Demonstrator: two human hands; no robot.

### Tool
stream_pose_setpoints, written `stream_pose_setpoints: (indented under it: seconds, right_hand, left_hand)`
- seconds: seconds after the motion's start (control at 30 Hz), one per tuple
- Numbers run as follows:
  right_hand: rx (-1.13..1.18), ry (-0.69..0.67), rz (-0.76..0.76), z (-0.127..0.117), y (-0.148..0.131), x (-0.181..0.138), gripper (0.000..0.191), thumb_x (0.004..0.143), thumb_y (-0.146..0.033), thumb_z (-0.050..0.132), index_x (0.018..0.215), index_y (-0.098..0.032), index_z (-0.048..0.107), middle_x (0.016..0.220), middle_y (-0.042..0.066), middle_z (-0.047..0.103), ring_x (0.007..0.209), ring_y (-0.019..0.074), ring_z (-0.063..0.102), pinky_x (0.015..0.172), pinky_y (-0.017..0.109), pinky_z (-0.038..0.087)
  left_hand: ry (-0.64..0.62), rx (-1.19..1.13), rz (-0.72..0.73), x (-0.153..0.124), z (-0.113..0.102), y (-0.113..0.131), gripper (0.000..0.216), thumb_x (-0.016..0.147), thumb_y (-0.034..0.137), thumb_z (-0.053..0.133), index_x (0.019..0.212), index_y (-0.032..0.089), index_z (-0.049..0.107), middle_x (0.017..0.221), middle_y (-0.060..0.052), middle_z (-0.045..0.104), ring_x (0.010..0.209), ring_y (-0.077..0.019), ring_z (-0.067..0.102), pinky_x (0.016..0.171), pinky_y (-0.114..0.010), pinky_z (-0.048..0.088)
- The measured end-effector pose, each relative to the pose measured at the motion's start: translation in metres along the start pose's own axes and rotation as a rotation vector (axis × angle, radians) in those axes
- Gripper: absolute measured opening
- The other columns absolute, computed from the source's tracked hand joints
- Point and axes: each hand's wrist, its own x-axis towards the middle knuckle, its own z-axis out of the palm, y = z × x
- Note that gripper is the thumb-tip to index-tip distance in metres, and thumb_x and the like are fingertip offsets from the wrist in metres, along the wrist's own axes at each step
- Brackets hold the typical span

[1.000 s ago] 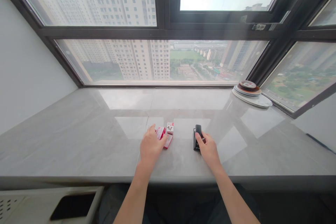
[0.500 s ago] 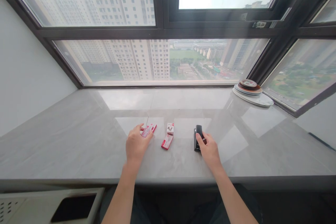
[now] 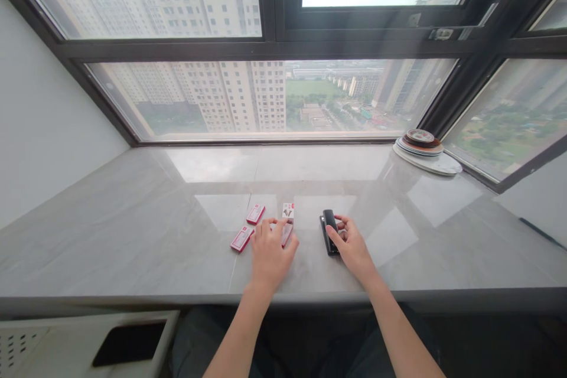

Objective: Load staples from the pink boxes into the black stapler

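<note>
My right hand [image 3: 355, 253] grips a black stapler [image 3: 329, 230], thumb along its near side and fingers round its right side. My left hand [image 3: 272, 254] is over a small red-and-white box [image 3: 287, 233], its thumb and fingers apart on either side; whether they touch it I cannot tell. Just behind that box stands a white staple box [image 3: 287, 211] with a small picture on its face. Left of my left hand, two flat red-and-white boxes lie apart, a nearer box [image 3: 241, 238] and a farther box [image 3: 256, 214].
These things lie on a grey marble windowsill [image 3: 146, 236]. A stack of plates [image 3: 427, 159] stands at the back right, by the dark window frame [image 3: 270, 49]. Below the sill's front edge at left is a pale unit [image 3: 66, 336] with a dark recess.
My left hand has let go of a red-and-white box and moved right to another box. Two boxes now show separately at left. The stapler has shifted slightly left and tilted in my right hand.
</note>
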Motion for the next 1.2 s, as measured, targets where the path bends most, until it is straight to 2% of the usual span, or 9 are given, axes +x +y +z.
stream_pose_setpoints:
  seconds: [0.17, 0.33, 0.47, 0.53, 0.63, 0.77, 0.93, 1.07, 1.2]
  right_hand:
    - [-0.004, -0.102, 0.007, -0.012, -0.005, -0.008, 0.058, 0.087, -0.066, 0.064, 0.122, -0.020, 0.060, 0.106, 0.007, 0.069, 0.069, 0.0165, 0.059, 0.065, 0.031, 0.052]
    - [-0.150, -0.133, -0.085, -0.028, -0.020, -0.019, 0.045, 0.092, -0.059, 0.061, 0.118, -0.023, 0.066, 0.119, 0.010, 0.069, 0.087, 0.0219, 0.063, 0.071, 0.033, 0.052]
    - [-0.278, -0.130, -0.172, -0.030, -0.033, -0.025, 0.037, 0.096, -0.050, 0.057, 0.121, -0.025, 0.069, 0.122, 0.009, 0.068, 0.099, 0.0249, 0.064, 0.077, 0.035, 0.052]
    - [-0.319, -0.143, -0.218, -0.028, -0.038, -0.027, 0.036, 0.099, -0.044, 0.053, 0.127, -0.028, 0.068, 0.126, 0.008, 0.067, 0.109, 0.0261, 0.064, 0.086, 0.037, 0.053]
    - [-0.330, -0.182, -0.284, -0.019, -0.045, -0.026, 0.039, 0.101, -0.034, 0.046, 0.135, -0.029, 0.065, 0.131, 0.007, 0.065, 0.119, 0.0255, 0.062, 0.100, 0.039, 0.050]
    - [-0.282, -0.229, -0.368, 0.001, -0.054, -0.021, 0.041, 0.102, -0.024, 0.041, 0.134, -0.027, 0.066, 0.132, 0.007, 0.065, 0.123, 0.0231, 0.060, 0.111, 0.040, 0.044]
    - [-0.294, -0.248, -0.373, 0.038, -0.071, -0.022, 0.031, 0.096, -0.031, 0.057, 0.124, -0.026, 0.069, 0.121, 0.007, 0.070, 0.114, 0.0238, 0.063, 0.102, 0.038, 0.047]
    - [-0.425, -0.078, -0.331, 0.065, -0.083, -0.026, 0.020, 0.086, -0.038, 0.071, 0.098, -0.023, 0.073, 0.099, 0.007, 0.073, 0.101, 0.0268, 0.063, 0.099, 0.041, 0.044]
    - [-0.154, 0.019, -0.149, 0.063, -0.085, -0.019, 0.029, 0.088, -0.049, 0.066, 0.098, -0.023, 0.072, 0.094, 0.005, 0.074, 0.092, 0.0242, 0.066, 0.087, 0.036, 0.049]
  left_hand:
    - [-0.015, 0.028, -0.023, 0.015, 0.016, -0.002, 0.062, 0.094, 0.039, 0.061, 0.152, 0.030, 0.044, 0.138, -0.012, 0.051, 0.130, -0.0332, 0.048, 0.100, -0.047, 0.043]
    - [-0.040, 0.017, -0.008, 0.008, 0.015, -0.013, 0.037, 0.095, 0.040, 0.060, 0.131, 0.028, 0.060, 0.126, -0.010, 0.057, 0.120, -0.0303, 0.053, 0.097, -0.044, 0.043]
    - [-0.045, -0.005, 0.027, 0.005, 0.014, -0.012, 0.038, 0.097, 0.037, 0.059, 0.134, 0.029, 0.058, 0.125, -0.009, 0.059, 0.121, -0.0302, 0.052, 0.098, -0.045, 0.042]
    - [-0.062, -0.031, 0.015, 0.002, 0.013, -0.011, 0.033, 0.096, 0.039, 0.061, 0.127, 0.027, 0.061, 0.122, -0.008, 0.060, 0.118, -0.0299, 0.053, 0.098, -0.045, 0.042]
    - [-0.125, -0.108, 0.087, -0.007, 0.010, -0.008, 0.028, 0.090, 0.044, 0.069, 0.114, 0.029, 0.066, 0.123, -0.006, 0.060, 0.118, -0.0294, 0.054, 0.101, -0.046, 0.042]
    - [-0.206, -0.226, 0.255, -0.023, 0.004, -0.005, 0.048, 0.080, 0.046, 0.082, 0.124, 0.038, 0.066, 0.146, -0.003, 0.052, 0.132, -0.0324, 0.049, 0.110, -0.052, 0.040]
    - [-0.272, -0.265, 0.322, -0.026, -0.005, -0.010, 0.054, 0.085, 0.043, 0.078, 0.136, 0.039, 0.060, 0.155, -0.003, 0.049, 0.143, -0.0325, 0.044, 0.117, -0.055, 0.037]
    - [-0.320, -0.263, 0.353, -0.025, -0.011, -0.017, 0.056, 0.089, 0.038, 0.073, 0.142, 0.038, 0.056, 0.156, -0.002, 0.050, 0.149, -0.0309, 0.040, 0.124, -0.056, 0.030]
    - [-0.350, -0.281, 0.316, -0.024, -0.013, -0.023, 0.060, 0.091, 0.039, 0.070, 0.148, 0.038, 0.050, 0.163, -0.001, 0.041, 0.153, -0.0284, 0.035, 0.127, -0.053, 0.028]
